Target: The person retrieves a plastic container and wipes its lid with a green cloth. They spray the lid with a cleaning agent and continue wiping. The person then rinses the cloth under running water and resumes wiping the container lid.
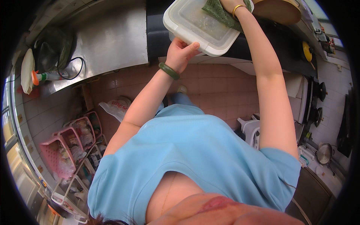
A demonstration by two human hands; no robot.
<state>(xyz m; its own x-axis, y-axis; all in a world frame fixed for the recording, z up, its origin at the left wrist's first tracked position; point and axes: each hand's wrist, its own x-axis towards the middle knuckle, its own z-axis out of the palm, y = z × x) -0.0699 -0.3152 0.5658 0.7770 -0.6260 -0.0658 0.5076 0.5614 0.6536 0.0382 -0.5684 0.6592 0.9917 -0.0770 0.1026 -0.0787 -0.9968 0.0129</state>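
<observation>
At the top of the view, a white plastic container with a translucent lid [197,22] is held tilted over the dark edge of the counter. My left hand [181,53] grips its near rim, thumb on top, a green bangle on the wrist. On the far right part of the lid lies a green cloth [215,12], pressed there by my right hand [231,5], whose fingers are partly cut off by the picture's top edge. Whitish marks show on the lid.
A steel worktop [112,36] at the left carries a spray bottle [54,75] and a dark plastic bag [52,47]. A round wooden board [277,11] is at the upper right. Pink baskets [57,154] on a rack, a plastic bag [116,107] and a white stool [250,129] stand lower down.
</observation>
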